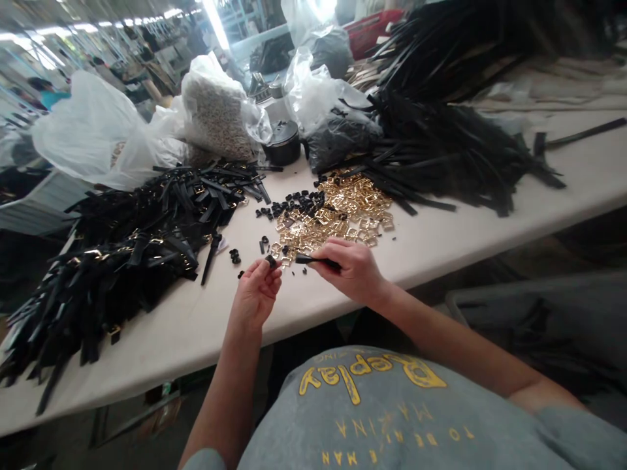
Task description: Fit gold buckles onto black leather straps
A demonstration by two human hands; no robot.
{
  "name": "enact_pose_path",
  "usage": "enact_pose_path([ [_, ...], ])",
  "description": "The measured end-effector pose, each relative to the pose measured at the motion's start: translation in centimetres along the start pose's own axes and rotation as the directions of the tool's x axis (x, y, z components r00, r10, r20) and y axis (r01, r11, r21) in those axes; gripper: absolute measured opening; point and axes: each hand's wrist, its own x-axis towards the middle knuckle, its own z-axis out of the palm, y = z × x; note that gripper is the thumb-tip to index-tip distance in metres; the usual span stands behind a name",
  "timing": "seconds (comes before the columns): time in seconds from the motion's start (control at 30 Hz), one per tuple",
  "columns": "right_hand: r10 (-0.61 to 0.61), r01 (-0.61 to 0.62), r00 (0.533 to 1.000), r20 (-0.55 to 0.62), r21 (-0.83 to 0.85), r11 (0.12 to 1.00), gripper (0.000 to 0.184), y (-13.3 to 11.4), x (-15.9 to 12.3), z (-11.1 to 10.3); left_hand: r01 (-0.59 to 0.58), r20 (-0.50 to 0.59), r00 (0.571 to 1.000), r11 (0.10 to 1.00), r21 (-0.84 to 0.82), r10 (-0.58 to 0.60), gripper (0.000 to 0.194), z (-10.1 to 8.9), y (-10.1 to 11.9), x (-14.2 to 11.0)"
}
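Note:
My left hand [258,287] pinches a small black loop [271,261] between thumb and fingertips, above the table's near edge. To its right, my right hand [353,269] is closed around a black strap [313,260], whose end points left toward the loop. The two pieces are apart. Just beyond my hands lies a pile of gold buckles [337,215], with a cluster of small black loops [301,203] along its far left side. A few more black loops [235,256] lie beside my left hand.
Finished-looking straps with buckles [147,241] heap up on the left. Loose black straps [450,147] spread over the right side. Plastic bags [215,104] and a round black container [283,142] stand at the back. A bin [458,303] sits below the table's right edge.

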Motion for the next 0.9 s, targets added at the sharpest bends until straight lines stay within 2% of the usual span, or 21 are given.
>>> enact_pose_path([
  [0.2,-0.097,0.102,0.995,0.034,-0.211,0.972,0.023,-0.5,1.1,0.9,0.057,0.035,0.998,0.997,-0.050,-0.055,0.022,2.4,-0.4,-1.1],
  [0.3,-0.112,0.120,0.993,0.042,-0.286,0.951,0.027,0.0,0.6,1.0,0.070,0.047,0.997,0.997,-0.042,-0.068,0.018,2.6,-0.7,-1.1],
  [0.43,-0.204,0.225,0.974,0.094,-0.352,0.909,0.028,0.3,-0.4,0.5,0.112,0.028,0.993,0.994,-0.021,-0.111,0.018,2.2,-1.9,-1.1],
  [0.57,-0.287,0.310,0.951,0.117,-0.365,0.878,0.026,0.2,-1.6,-0.2,0.141,0.044,0.989,0.990,0.011,-0.141,0.034,1.9,-3.1,-1.5],
  [0.77,-0.277,0.323,0.944,0.179,-0.340,0.883,0.030,-0.5,-2.9,-1.1,0.139,0.138,0.979,0.987,0.078,-0.149,0.046,1.4,-3.2,-2.0],
  [0.9,-0.276,0.303,0.950,0.149,-0.211,0.929,0.027,-0.5,-3.1,-1.2,0.228,0.269,0.933,0.971,0.069,-0.238,0.045,1.0,-3.2,-2.1],
])
